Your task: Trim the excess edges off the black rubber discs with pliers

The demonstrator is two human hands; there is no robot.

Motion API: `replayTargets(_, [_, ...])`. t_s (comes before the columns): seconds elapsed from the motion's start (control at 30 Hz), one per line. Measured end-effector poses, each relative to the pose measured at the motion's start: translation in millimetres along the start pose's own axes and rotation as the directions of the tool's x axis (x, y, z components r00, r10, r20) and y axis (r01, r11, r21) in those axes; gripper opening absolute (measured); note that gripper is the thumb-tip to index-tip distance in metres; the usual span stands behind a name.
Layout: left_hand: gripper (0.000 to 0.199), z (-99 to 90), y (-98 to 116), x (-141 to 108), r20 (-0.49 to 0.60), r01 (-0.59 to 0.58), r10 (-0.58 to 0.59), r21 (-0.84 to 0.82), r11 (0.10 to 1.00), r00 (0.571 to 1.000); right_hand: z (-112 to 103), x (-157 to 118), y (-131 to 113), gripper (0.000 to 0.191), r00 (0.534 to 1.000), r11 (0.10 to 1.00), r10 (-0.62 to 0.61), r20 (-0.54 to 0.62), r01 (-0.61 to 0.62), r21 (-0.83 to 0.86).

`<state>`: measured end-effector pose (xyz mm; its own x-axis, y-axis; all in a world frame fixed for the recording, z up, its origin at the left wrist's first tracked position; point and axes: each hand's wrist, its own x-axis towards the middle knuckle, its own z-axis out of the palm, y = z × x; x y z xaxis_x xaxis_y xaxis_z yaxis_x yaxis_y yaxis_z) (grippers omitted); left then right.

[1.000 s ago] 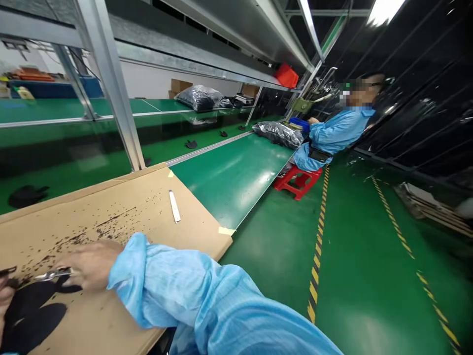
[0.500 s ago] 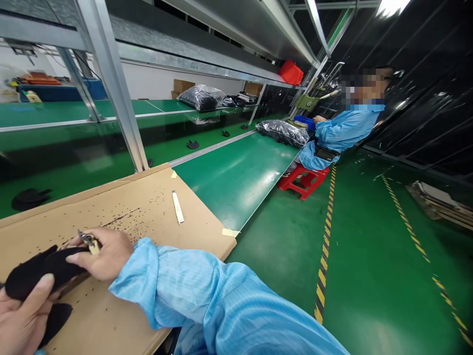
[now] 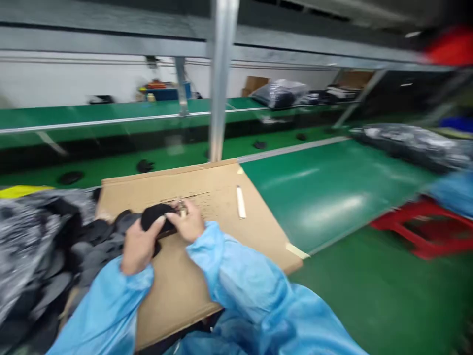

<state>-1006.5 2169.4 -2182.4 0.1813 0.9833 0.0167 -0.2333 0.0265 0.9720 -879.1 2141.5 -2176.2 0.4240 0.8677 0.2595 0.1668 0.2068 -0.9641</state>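
My left hand (image 3: 139,246) grips a rounded black pad (image 3: 158,215) at its near left side, thumb on top. The pad's exact kind cannot be made out. At its right end, my right hand (image 3: 189,223) presses the same pad with the thumb, and its closed fingers hold small cutting pliers (image 3: 182,208) with cream handles. Both hands are over a cardboard sheet (image 3: 177,291). Small black bits (image 3: 207,199) are scattered on the cardboard. A white utility knife (image 3: 241,202) lies on it to the right of my hands.
A heap of black pieces (image 3: 98,241) and a clear plastic bag (image 3: 22,246) crowd the left. Behind the cardboard rises a metal post (image 3: 220,84). Several black pieces (image 3: 145,165) lie along the green belt. At right are a bagged bundle (image 3: 402,140) and a red stool (image 3: 417,224) with a person's blue clothing.
The view has swung left, bringing the black heap and my left sleeve into sight and most of the co-worker out. Both hands still hold the black pad, and the pliers stay in my right.
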Motion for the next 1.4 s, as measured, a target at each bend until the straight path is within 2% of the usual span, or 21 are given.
replayTargets(0.07, [0.045,-1.9,-0.6,3.5,0.029,-0.04,0.041,-0.011,0.999,0.999,-6.0,7.1,0.3,0.035,0.994,0.998,0.06,0.088,-0.062,0.022])
replayTargets(0.13, [0.044,-4.6,0.0,7.2,0.093,-0.083,0.084,-0.006,0.997,0.992,-10.5,14.4,0.8,0.037,0.983,0.998,0.023,0.183,-0.034,0.058])
replayTargets(0.23, [0.04,-6.2,3.0,7.7,0.138,-0.109,0.108,-0.002,0.994,0.985,-15.1,18.3,-0.6,0.041,0.96,0.991,0.061,0.273,-0.092,0.101])
replayTargets(0.37, [0.036,-5.9,5.1,4.8,0.161,-0.115,0.115,-0.004,0.993,0.98,-16.1,14.6,-4.7,0.044,0.961,0.987,0.098,0.257,-0.128,0.101])
replayTargets(0.5, [0.034,-6.0,1.9,5.4,0.18,-0.117,0.117,-0.013,0.993,0.977,-12.4,12.8,-8.2,0.053,0.946,0.926,0.213,0.245,-0.275,0.258])
replayTargets(0.6, [0.035,-5.1,-0.7,6.1,0.178,-0.12,0.123,-0.028,0.992,0.976,-10.0,12.3,-9.1,0.056,0.946,0.906,0.255,0.201,-0.306,0.292])
replayTargets(0.7, [0.043,-4.9,0.7,7.2,0.164,-0.042,0.066,-0.145,0.989,0.984,-9.8,11.1,-8.2,0.05,0.961,0.949,0.168,0.218,-0.217,0.228])
replayTargets(0.83, [0.054,-9.5,8.6,11.2,0.244,0.194,-0.12,-0.308,0.931,0.962,-10.4,6.4,-9.1,0.039,0.944,0.993,-0.083,0.32,0.051,0.106])
replayTargets(0.93, [0.056,-13.9,13.5,13.1,0.315,0.334,-0.228,-0.341,0.879,0.921,-9.4,1.0,-13.5,0.026,0.918,0.955,-0.263,0.296,0.291,-0.053])
replayTargets(1.03, [0.053,-15.1,15.1,10.8,0.395,0.433,-0.288,-0.349,0.831,0.872,-8.2,-3.0,-17.8,0.016,0.871,0.874,-0.421,0.253,0.464,-0.143])
replayTargets(1.2, [0.049,-14.2,14.4,5.7,0.494,0.493,-0.289,-0.354,0.795,0.82,-8.3,-6.4,-19.2,0.014,0.808,0.786,-0.527,0.262,0.581,-0.212])
replayTargets(1.4, [0.052,-11.8,14.8,5.3,0.462,0.467,-0.285,-0.347,0.813,0.84,-4.9,-9.0,-18.5,0.014,0.803,0.777,-0.541,0.251,0.591,-0.217])
